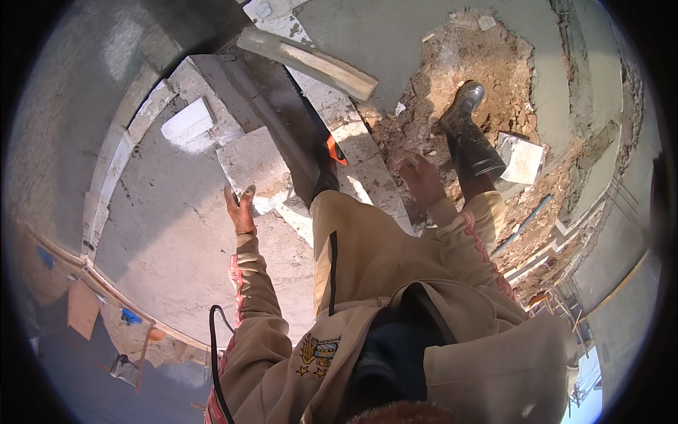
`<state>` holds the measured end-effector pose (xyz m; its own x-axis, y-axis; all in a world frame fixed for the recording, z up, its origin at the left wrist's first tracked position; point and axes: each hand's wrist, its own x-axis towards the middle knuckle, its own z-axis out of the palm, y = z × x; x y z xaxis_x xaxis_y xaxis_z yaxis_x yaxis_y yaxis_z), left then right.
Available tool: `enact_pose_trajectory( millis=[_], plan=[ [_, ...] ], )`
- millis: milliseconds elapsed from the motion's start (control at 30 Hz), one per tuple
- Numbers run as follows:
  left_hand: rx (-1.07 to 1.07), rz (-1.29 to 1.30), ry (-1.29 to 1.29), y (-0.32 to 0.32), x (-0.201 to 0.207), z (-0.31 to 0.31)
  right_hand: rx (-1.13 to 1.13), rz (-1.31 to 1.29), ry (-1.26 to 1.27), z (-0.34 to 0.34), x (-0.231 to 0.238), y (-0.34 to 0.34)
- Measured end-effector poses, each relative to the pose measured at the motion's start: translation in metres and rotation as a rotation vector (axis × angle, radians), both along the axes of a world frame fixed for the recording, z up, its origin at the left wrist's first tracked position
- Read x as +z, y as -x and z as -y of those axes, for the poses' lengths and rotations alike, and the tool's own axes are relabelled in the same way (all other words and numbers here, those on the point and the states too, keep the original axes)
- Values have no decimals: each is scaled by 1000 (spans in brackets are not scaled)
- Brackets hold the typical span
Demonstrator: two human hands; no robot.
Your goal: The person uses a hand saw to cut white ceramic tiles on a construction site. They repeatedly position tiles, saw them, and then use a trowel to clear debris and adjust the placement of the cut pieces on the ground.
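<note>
A pale, flat-faced block (pixel 256 164) lies on the grey masonry to the left of my legs. My left hand (pixel 241 210) is at its near left corner, thumb and fingers on either side of the edge. In front of my right knee, my right hand (pixel 422 181) hangs over the rubble, smeared by motion, and nothing can be made out in it. Between the block and a row of pale blocks (pixel 360 166) rests a hand saw with an orange handle (pixel 337 150), its dark blade pointing away.
A smaller white piece (pixel 188 121) lies beyond the block. A long wooden board (pixel 311 62) crosses the row at the far side. My black boot (pixel 462 116) stands on broken earth (pixel 487 60), beside another white block (pixel 521 160). A blue rod (pixel 524 225) lies at right.
</note>
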<state>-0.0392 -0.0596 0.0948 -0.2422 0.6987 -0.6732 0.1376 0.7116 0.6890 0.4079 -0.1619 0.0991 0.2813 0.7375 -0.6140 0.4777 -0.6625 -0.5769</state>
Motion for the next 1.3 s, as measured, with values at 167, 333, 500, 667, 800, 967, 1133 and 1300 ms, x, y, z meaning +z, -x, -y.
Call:
enact_pose_trajectory(
  millis=[167, 333, 500, 667, 800, 967, 1133, 1300],
  plan=[
    [-2, 57, 39, 8, -31, -10, -305, 22, -58, 27, 69, -44],
    [-104, 37, -14, 18, -48, -2, -610, -50, -224, 60, 86, -69],
    [-136, -18, -23, 18, -46, -4, -564, 41, -212, 97, 51, -60],
    [-113, -3, 28, 30, -55, -1, -48, 184, -23, 72, 43, 2],
    [-144, -123, -22, 35, -71, -6, 4, -37, 103, 48, 56, 36],
    [-137, -271, 37, 59, -97, -1, -28, -61, 144, 29, 74, 24],
    [-207, -296, 170, 73, -78, -11, -60, -18, 242, 25, 34, 17],
    [-390, -249, 66, 80, -77, -26, -52, -568, 223, 14, -46, 108]
  ],
)
